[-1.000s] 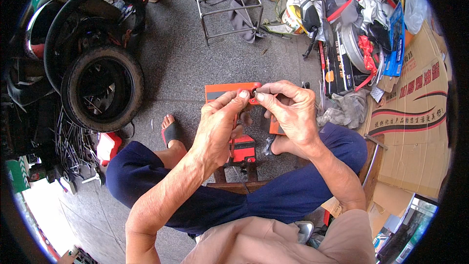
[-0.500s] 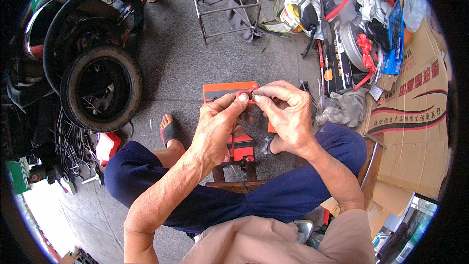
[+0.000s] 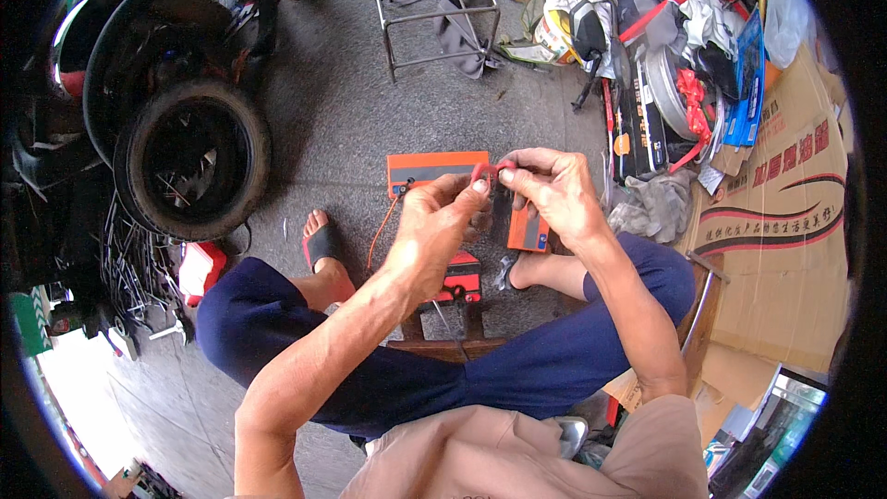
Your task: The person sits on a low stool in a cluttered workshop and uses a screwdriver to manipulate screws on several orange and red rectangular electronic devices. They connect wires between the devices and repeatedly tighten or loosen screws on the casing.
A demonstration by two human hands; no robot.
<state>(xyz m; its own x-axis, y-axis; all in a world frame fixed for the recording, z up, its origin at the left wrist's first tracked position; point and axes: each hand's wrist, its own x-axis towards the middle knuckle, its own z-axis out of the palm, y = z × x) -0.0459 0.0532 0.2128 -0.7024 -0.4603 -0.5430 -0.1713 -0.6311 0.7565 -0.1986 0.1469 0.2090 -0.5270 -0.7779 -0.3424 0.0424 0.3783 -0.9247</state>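
Head view, red piece: the short, curved, red piece of unclear material (image 3: 492,167) was up between the two hands, above the floor, its long axis running roughly from 9 to 3 o'clock.
Bearing: it lay at about 1 o'clock from the middle of the left hand (image 3: 427,224) and about 10 o'clock from the middle of the right hand (image 3: 559,189); both touched it, so neither was nearer.
Left hand: thumb and index finger were pinched together on the piece's 9 o'clock end, the other fingers curled beneath and partly hidden; the forearm came in from 7 o'clock.
Right hand: thumb and forefinger were closed on the 3 o'clock end, knuckles uppermost; the forearm came in from 5 o'clock. Whether its palm held more, I could not tell.
Around the piece: an orange-and-grey rectangular box (image 3: 423,162) lay at 9 o'clock, a thin orange wire (image 3: 380,231) trailing near it; another orange-and-grey oblong box (image 3: 527,233) lay at 5 o'clock, and a red-and-black block (image 3: 465,268) towards 6 o'clock.
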